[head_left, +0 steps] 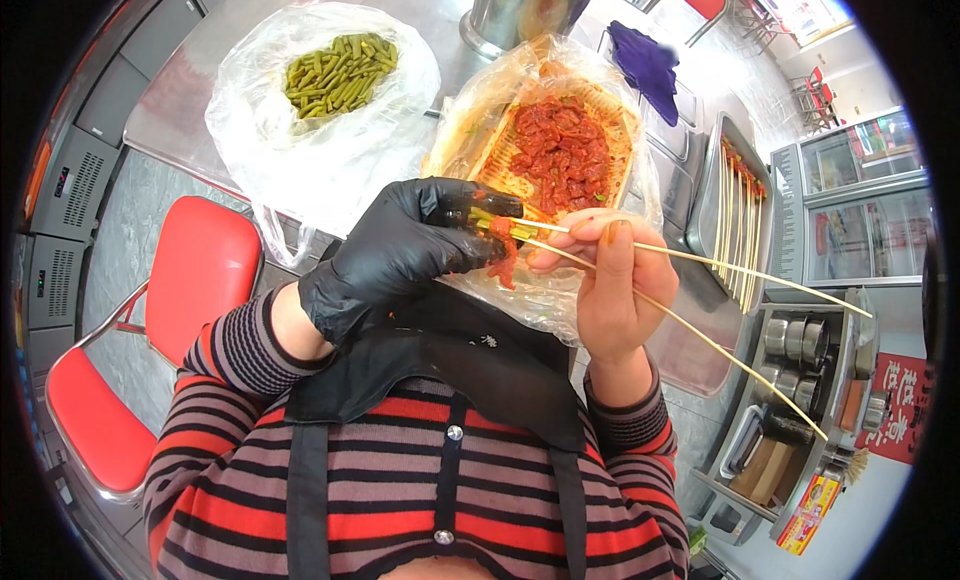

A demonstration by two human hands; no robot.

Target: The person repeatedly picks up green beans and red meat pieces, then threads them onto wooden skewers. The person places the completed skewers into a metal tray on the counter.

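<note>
My left hand (405, 250), in a black glove, pinches a few cut green vegetable stems (491, 221) and a strip of red marinated meat (502, 261). Bare, my right hand (619, 280) grips two thin wooden skewers (712, 340), whose near ends meet the stems and meat. Their other ends spread apart toward the right. Just beyond my hands, a pile of red marinated meat (562, 152) lies in a plastic-lined, ribbed tray (495, 175). To its left, cut green stems (341, 77) fill part of a white plastic bag (247, 152).
A metal tray (701, 197) at right holds several loaded skewers (735, 220). Behind the meat stand a metal cylinder (525, 13) and a purple cloth (645, 69). Red chairs (199, 272) are at left. A cart (772, 422) with metal containers stands at lower right.
</note>
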